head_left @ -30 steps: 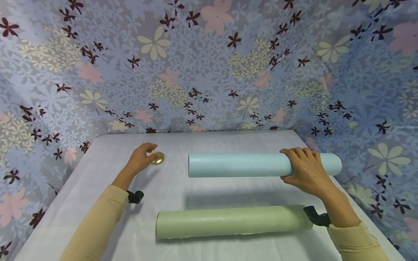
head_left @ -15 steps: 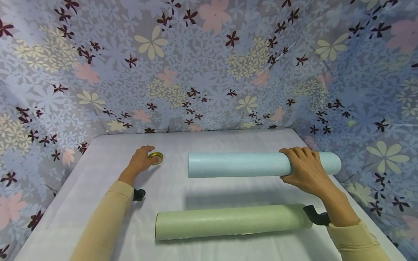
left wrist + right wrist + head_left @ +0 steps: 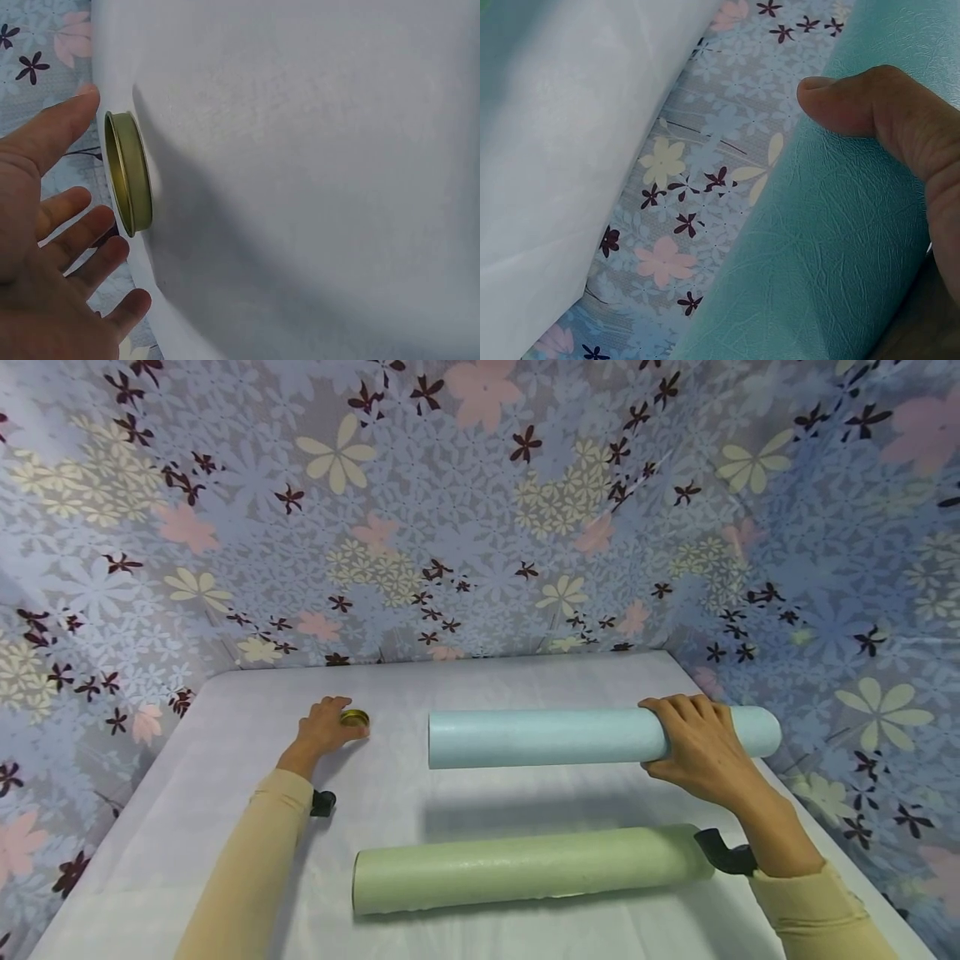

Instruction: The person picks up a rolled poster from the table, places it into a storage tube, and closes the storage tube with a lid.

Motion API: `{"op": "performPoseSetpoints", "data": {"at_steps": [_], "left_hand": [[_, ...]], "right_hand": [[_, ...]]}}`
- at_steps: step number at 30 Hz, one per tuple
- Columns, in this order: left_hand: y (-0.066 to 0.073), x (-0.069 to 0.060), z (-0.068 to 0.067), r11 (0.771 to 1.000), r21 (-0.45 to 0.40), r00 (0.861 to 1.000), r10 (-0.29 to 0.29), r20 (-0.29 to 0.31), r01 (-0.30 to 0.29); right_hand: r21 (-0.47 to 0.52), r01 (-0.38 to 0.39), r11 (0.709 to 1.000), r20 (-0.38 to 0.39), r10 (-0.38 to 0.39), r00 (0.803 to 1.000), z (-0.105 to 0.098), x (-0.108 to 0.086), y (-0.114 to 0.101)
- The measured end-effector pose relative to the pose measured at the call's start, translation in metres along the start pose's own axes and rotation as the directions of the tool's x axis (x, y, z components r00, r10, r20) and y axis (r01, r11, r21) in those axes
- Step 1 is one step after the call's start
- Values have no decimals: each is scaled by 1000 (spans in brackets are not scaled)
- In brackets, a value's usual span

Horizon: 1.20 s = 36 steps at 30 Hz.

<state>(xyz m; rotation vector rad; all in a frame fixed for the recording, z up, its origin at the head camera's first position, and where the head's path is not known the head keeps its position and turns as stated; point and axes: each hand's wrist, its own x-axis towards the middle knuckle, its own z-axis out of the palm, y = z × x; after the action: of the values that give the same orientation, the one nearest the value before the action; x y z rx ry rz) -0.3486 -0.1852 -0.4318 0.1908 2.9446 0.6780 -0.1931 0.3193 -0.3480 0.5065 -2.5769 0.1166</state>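
Observation:
My left hand [image 3: 322, 727] is over the far left of the table beside a round gold lid [image 3: 355, 718]. Its fingers are spread, and in the left wrist view they stand apart from the lid [image 3: 133, 174]. Whether the lid touches the table I cannot tell. With my right hand [image 3: 697, 747] I grip a light blue roll [image 3: 540, 737] near its right end, raised level above the table. The right wrist view shows the thumb [image 3: 847, 105] lying across the roll's creased, leather-like surface [image 3: 817, 225]. The fingers on the roll's other side are mostly hidden there.
A pale green roll [image 3: 525, 872] lies crosswise on the white-covered table [image 3: 180, 827], in front of the blue one. Flowered cloth [image 3: 480, 527] hangs behind the table and along its sides. A black wrist mount [image 3: 726, 853] sits at the right wrist.
The lid has gone from facing the head camera, against my left thumb, to a flatter tilt with the fingers off it. The right hand still holds the blue roll; the head view has shifted slightly.

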Motion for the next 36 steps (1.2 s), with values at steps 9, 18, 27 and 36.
{"op": "performPoseSetpoints", "data": {"at_steps": [9,18,27,36], "left_hand": [[-2,1,1,999,43,1000,-22,1,22],[0,2,5,995,89,999,-35,2,35],[-1,4,10,992,128,1000,-16,-6,16],[1,2,9,988,147,999,-44,-18,46]], "right_hand": [[5,-3,1000,4,3,1000,1,0,-1],[6,1,1000,3,-1,1000,2,-2,0],[0,-7,1000,6,7,1000,2,-3,0],[4,-1,1000,5,1,1000,3,-4,0]]}}
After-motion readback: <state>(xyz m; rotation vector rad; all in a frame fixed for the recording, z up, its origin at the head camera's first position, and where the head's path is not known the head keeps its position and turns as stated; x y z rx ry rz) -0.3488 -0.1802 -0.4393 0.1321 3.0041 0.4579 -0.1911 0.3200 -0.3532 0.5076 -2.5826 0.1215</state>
